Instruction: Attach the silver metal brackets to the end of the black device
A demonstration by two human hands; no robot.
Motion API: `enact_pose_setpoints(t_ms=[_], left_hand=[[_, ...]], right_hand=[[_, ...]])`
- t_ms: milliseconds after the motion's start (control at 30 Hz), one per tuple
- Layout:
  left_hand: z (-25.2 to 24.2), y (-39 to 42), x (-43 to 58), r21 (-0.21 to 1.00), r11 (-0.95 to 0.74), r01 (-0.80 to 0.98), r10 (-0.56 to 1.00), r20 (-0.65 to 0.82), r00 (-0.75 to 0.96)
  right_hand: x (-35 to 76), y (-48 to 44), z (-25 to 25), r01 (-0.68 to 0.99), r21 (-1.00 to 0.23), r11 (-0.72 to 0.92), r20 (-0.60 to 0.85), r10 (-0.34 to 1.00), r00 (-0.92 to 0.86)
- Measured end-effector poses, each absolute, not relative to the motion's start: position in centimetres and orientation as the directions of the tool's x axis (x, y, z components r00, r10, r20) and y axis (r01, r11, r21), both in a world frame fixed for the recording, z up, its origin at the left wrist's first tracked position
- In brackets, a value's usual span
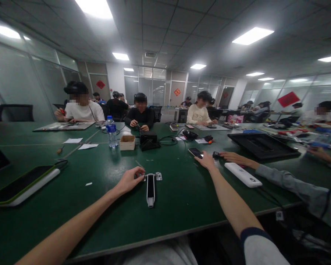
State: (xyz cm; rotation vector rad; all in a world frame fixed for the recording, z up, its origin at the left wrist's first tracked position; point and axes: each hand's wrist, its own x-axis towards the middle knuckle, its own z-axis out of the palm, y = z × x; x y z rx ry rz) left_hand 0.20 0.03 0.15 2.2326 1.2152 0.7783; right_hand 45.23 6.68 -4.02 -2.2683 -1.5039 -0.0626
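A narrow device with a black face and pale frame (150, 189) lies on the green table in front of me, with small metal brackets (159, 176) at its far end. My left hand (131, 179) is closed at the left bracket, fingertips pinched together; what is between them is too small to make out. Just beyond those fingers a thin grey stick-like piece (139, 164) shows. Farther right, my right hand (206, 161) grips the near edge of a dark smartphone (195, 152), which lies flat or nearly flat on the table.
A neighbour's hand (233, 157) reaches in from the right to a small black object (216, 155), beside a white power bank (242, 175). Ahead stand a water bottle (111, 133), a cardboard box (127, 143) and a black stand (149, 141). A black tray (262, 144) lies right.
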Motion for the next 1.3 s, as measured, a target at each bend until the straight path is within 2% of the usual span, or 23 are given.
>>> enact_pose_setpoints(t_ms=[267, 467, 933, 1300], left_hand=[[0.1, 0.1, 0.1, 0.63, -0.502, 0.593, 0.854, 0.252, 0.455], [0.1, 0.2, 0.1, 0.626, -0.498, 0.6, 0.857, 0.25, 0.45], [0.4, -0.1, 0.4, 0.622, -0.497, 0.605, 0.859, 0.251, 0.447], [-0.5, 0.6, 0.0, 0.611, -0.52, 0.597, 0.845, 0.263, 0.466]], right_hand=[[46.5, 6.6, -4.5, 0.899, -0.316, -0.304, 0.258, 0.884, 0.39], [46.5, 5.5, -4.4, 0.868, -0.312, -0.385, 0.24, 0.853, 0.464], [45.9, 4.9, -4.1, 0.879, -0.285, -0.383, 0.255, 0.853, 0.455], [45.7, 5.0, -4.0, 0.861, -0.327, -0.39, 0.254, 0.841, 0.477]])
